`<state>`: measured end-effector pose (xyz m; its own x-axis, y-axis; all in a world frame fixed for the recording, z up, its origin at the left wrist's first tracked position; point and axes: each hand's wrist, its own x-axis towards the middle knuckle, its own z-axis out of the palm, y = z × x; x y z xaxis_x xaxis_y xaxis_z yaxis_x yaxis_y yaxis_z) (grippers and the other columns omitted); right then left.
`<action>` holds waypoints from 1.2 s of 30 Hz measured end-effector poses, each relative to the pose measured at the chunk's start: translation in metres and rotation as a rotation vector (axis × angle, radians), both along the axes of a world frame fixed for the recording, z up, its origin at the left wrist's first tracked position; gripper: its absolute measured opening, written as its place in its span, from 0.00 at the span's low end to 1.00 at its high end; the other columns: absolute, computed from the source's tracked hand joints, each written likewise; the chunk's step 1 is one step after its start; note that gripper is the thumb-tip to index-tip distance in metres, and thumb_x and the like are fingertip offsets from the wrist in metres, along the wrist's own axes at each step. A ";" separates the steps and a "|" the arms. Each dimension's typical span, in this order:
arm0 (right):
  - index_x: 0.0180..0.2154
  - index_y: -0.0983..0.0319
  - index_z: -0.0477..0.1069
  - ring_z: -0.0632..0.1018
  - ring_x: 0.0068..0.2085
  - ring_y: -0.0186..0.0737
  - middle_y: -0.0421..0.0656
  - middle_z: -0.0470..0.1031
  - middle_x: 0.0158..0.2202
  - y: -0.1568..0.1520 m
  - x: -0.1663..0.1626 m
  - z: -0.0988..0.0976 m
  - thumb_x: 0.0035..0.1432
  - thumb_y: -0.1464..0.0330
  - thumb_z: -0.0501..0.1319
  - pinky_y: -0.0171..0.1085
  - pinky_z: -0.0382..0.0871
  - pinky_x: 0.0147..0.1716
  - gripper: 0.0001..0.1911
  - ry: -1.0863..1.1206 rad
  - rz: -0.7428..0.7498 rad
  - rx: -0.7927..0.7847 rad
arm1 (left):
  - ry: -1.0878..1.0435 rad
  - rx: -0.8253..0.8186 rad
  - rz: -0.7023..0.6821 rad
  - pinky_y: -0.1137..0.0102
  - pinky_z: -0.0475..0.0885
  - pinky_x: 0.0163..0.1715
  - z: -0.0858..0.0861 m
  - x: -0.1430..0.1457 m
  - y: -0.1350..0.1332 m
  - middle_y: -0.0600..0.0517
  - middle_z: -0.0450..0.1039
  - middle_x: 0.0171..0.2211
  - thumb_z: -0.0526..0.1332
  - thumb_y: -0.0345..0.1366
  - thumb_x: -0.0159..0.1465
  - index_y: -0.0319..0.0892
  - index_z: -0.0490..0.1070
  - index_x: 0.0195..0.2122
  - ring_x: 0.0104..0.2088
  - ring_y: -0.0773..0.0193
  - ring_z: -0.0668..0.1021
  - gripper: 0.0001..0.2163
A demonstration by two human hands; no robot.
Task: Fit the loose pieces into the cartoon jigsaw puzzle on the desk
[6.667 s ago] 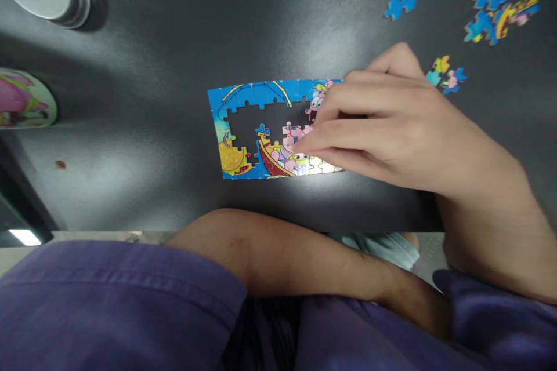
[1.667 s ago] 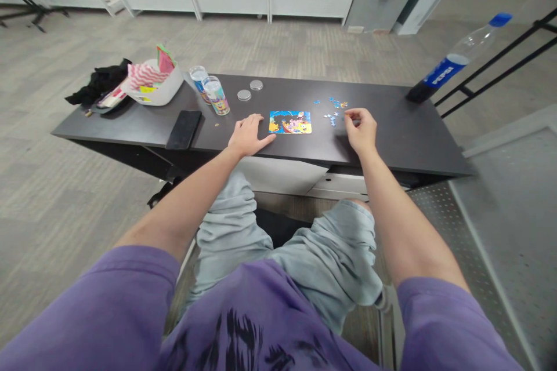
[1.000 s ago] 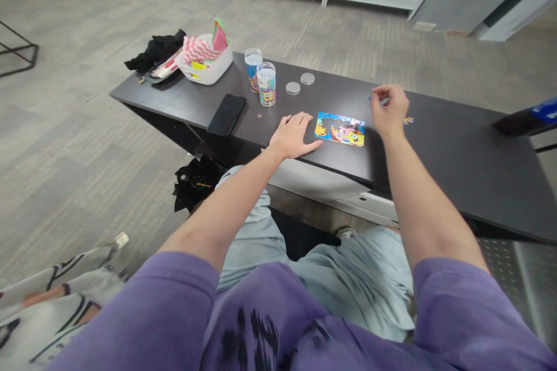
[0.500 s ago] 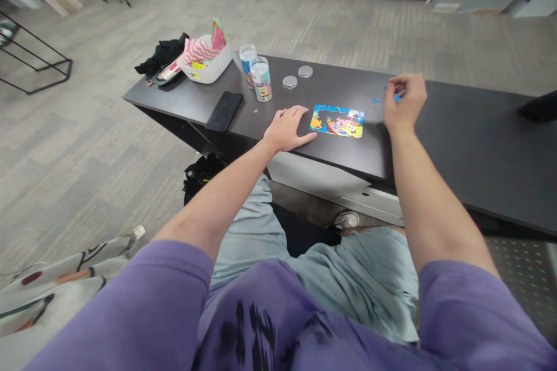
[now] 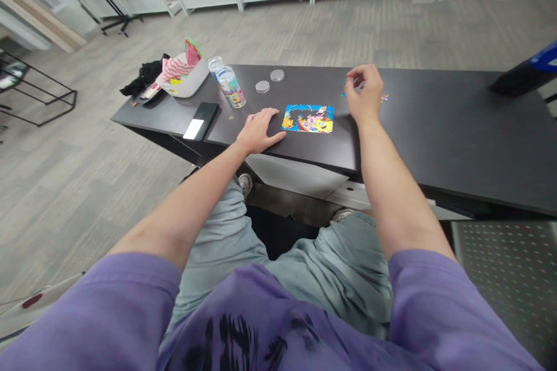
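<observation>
The partly filled puzzle is set near the front edge of the surface, which is left broad between the right hand and the blue-labelled bottle. Beside the puzzle, the left hand is laid open, thumb spread. The right hand is curled narrowly near loose pieces; whether anything is held cannot be told.

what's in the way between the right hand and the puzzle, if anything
Nothing tall is visible between the right hand and the puzzle; only dark tabletop and a small blue piece showing beside that hand.
</observation>
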<state>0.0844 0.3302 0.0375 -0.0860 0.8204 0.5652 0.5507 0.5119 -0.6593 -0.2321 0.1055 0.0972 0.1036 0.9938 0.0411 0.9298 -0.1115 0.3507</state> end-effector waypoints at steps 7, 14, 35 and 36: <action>0.51 0.52 0.81 0.87 0.54 0.60 0.52 0.88 0.54 0.003 -0.006 -0.004 0.82 0.62 0.70 0.62 0.83 0.68 0.02 -0.029 0.083 0.014 | 0.029 -0.011 0.001 0.43 0.63 0.91 0.002 0.002 0.000 0.32 0.69 0.89 0.59 0.63 0.75 0.38 0.65 0.85 0.90 0.39 0.70 0.45; 0.53 0.54 0.80 0.88 0.53 0.61 0.52 0.88 0.53 0.002 -0.007 -0.003 0.82 0.61 0.70 0.64 0.83 0.70 0.05 -0.063 0.135 0.023 | 0.004 0.003 -0.002 0.43 0.63 0.91 0.000 0.000 0.000 0.33 0.69 0.89 0.59 0.65 0.75 0.39 0.66 0.85 0.90 0.40 0.69 0.45; 0.47 0.53 0.85 0.82 0.40 0.49 0.45 0.89 0.44 -0.033 -0.044 0.032 0.71 0.62 0.76 0.53 0.81 0.52 0.06 -0.010 0.507 -0.127 | -0.144 0.008 -0.026 0.32 0.60 0.93 -0.020 -0.010 0.000 0.33 0.69 0.89 0.54 0.78 0.77 0.47 0.68 0.83 0.91 0.34 0.69 0.48; 0.47 0.54 0.86 0.81 0.39 0.47 0.45 0.88 0.42 -0.030 -0.047 0.036 0.70 0.60 0.77 0.51 0.81 0.50 0.07 -0.007 0.545 -0.151 | -0.186 0.022 -0.009 0.31 0.61 0.92 -0.024 -0.012 0.003 0.33 0.70 0.88 0.53 0.80 0.76 0.47 0.68 0.83 0.90 0.33 0.70 0.49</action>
